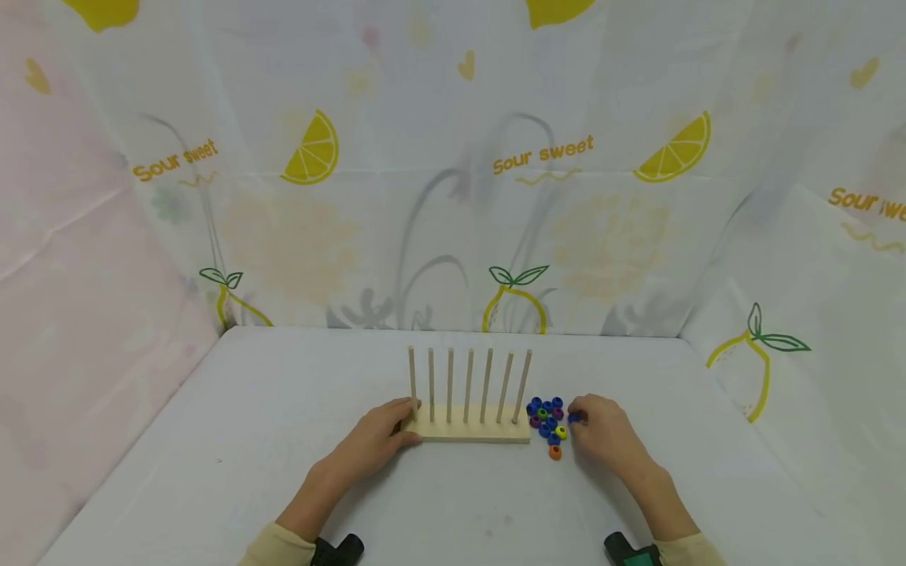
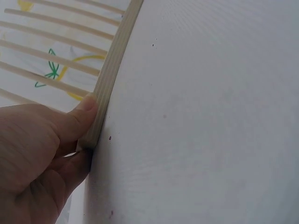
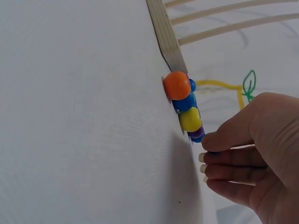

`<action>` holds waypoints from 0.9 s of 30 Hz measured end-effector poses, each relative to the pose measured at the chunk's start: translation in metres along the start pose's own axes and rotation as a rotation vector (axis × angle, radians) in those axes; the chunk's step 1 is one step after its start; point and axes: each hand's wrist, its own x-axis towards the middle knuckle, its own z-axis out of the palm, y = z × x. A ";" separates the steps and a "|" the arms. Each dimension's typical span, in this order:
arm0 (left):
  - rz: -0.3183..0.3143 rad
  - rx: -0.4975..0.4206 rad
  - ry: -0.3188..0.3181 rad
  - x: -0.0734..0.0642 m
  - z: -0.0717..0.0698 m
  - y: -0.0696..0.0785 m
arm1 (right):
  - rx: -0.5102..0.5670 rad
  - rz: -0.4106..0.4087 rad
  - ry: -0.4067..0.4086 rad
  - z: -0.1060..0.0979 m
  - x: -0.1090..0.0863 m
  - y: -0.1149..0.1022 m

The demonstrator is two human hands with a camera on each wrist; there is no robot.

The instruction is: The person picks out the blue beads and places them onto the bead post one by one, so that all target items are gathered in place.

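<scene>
A pale wooden peg rack stands on the white table, with a row of several upright pegs. My left hand grips the left end of its base, thumb in front and fingers behind; the left wrist view shows thumb and fingers at that end. No beads sit on the pegs. Right of the base lies a small cluster of round beads, mostly blue, with an orange bead nearest me and a yellow bead behind it. At the cluster's right side, my right hand pinches a blue bead, largely hidden by the fingertips.
The white tabletop extends around the rack and beads. Behind it hangs a pale curtain printed with lemons and lettering, which also closes in the sides. Dark devices are worn at both wrists.
</scene>
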 end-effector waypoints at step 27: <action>-0.009 -0.009 -0.014 0.001 -0.002 0.002 | 0.186 -0.065 0.232 -0.019 0.019 -0.011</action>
